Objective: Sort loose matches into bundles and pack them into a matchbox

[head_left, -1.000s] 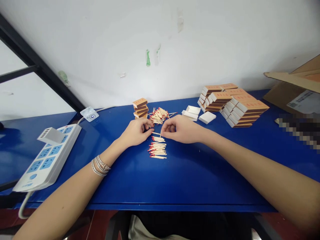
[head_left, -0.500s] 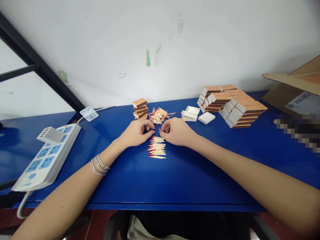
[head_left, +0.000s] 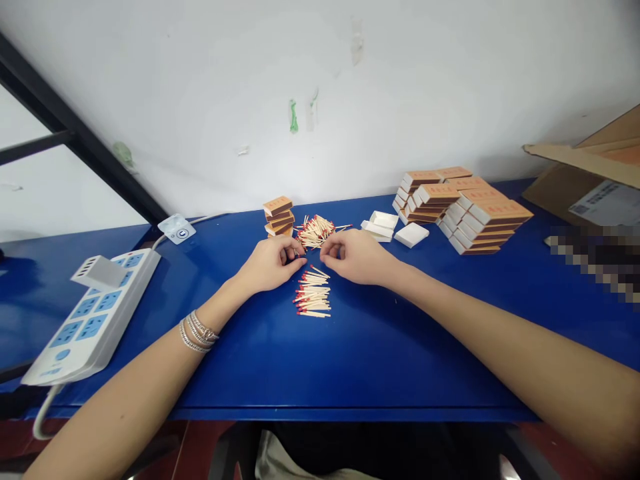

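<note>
A neat row of red-tipped matches (head_left: 313,295) lies on the blue table (head_left: 350,353) in front of me. A loose heap of matches (head_left: 316,231) sits just behind it. My left hand (head_left: 270,263) rests at the row's far left end, fingers curled in a pinch; what they grip is too small to make out. My right hand (head_left: 357,257) is at the row's far right end, thumb and fingers pinched close together near the heap. The two hands nearly meet above the row.
A short stack of matchboxes (head_left: 279,215) stands left of the heap. White inner trays (head_left: 395,229) and a big pile of matchboxes (head_left: 465,207) lie to the right. A power strip (head_left: 93,310) is at left, a cardboard box (head_left: 590,177) at far right.
My right hand has lifted slightly away from the row toward the loose heap. A match now lies askew at the row's far end. My left hand has barely moved.
</note>
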